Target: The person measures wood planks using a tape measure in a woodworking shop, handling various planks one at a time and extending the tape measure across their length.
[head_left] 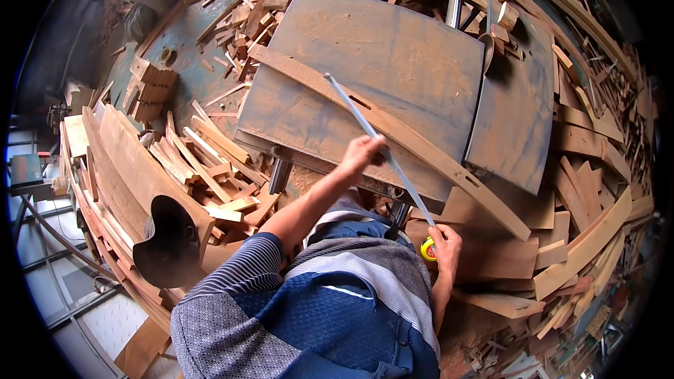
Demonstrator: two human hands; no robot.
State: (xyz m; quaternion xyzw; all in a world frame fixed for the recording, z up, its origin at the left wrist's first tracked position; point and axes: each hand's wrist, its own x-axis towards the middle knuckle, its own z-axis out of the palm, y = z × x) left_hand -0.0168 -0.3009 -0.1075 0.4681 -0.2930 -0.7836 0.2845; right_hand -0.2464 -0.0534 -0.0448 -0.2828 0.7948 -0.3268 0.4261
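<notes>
A tape measure (429,248) with a yellow case hangs at my right hand (446,238), whose fingers are closed around it and the start of its blade. The pulled-out blade (408,186) runs up and left to its free end over the table. My left hand (364,154) pinches the blade partway along, above the table's near edge. Beneath the blade a long wooden board (415,139) with slots cut in it lies diagonally across the dusty metal saw table (372,42). The board's near right end sticks out past the table edge.
A round saw blade (489,55) stands between the main table and the side table (516,112). Scrap wood (210,147) is heaped at the left, with more offcuts (597,231) at the right. A dark curved object (167,242) sits on boards at the lower left.
</notes>
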